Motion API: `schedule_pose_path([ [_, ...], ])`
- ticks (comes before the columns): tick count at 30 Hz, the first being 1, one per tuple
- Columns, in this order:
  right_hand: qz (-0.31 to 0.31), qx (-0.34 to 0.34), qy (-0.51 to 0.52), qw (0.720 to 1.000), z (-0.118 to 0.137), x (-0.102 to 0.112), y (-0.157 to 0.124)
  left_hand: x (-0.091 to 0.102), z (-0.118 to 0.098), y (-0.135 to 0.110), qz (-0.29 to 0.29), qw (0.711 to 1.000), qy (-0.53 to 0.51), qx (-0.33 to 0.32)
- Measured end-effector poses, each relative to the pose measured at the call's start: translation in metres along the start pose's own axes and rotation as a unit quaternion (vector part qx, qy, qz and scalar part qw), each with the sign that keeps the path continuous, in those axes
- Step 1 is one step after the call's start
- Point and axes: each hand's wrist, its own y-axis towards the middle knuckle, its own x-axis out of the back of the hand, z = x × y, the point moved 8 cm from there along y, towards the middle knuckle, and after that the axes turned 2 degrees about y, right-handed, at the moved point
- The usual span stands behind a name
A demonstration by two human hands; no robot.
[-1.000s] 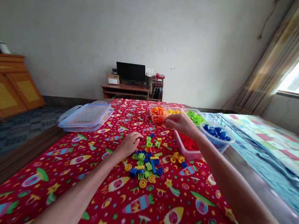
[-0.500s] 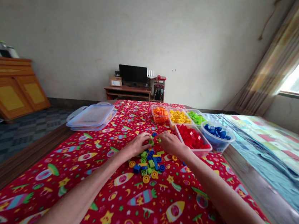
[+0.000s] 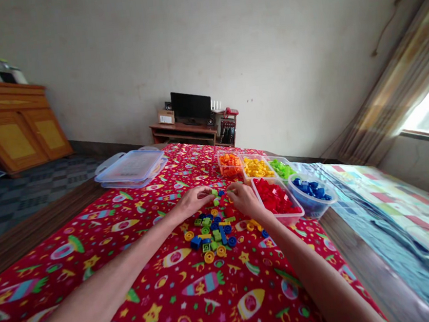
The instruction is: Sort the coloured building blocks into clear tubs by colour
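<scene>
My left hand is beyond the loose pile, its thumb and fingers curved round a light green toy brick at their tips. Another green piece and a small blue piece lie close by. Facing it from the right, my right hand has its fingertips pinched together; whatever they hold is hidden. Nearer to me spreads a pile of blue, green and yellow toy bricks, with round yellow wheel-like pieces at its near edge. A few yellow pieces lie under my right wrist.
Right of my hands stand tubs of sorted bricks: orange, yellow, green, red and blue. Stacked plastic lids lie at the far left of the red patterned cloth.
My left hand has moved slightly left and away from me, uncovering pieces at the pile's far side. The right hand has shifted slightly away too, showing more yellow pieces by its wrist.
</scene>
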Motion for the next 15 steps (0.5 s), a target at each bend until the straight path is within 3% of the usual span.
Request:
schedule_pose_path([
  [2, 0.012, -0.096, 0.207, 0.974, -0.011, -0.009, 0.001, 0.000, -0.015, -0.002, 0.004, 1.000, -0.017, -0.007],
  [4, 0.043, -0.176, 0.400, 0.898, -0.015, -0.025, -0.003, -0.003, -0.031, -0.004, 0.017, 0.999, -0.016, -0.023],
  [6, 0.069, -0.202, 0.506, 0.836, -0.011, -0.036, -0.007, -0.006, -0.043, -0.005, 0.022, 0.999, 0.008, -0.044],
  [7, 0.081, -0.200, 0.527, 0.822, -0.009, -0.039, -0.008, -0.007, -0.046, -0.006, 0.014, 0.998, 0.025, -0.054],
  [11, 0.118, -0.159, 0.534, 0.822, -0.001, -0.042, -0.008, -0.009, -0.047, -0.006, -0.027, 0.995, 0.069, -0.073],
  [15, 0.068, -0.140, 0.518, 0.842, -0.012, -0.033, -0.001, -0.010, -0.037, -0.004, -0.032, 0.997, -0.014, -0.069],
])
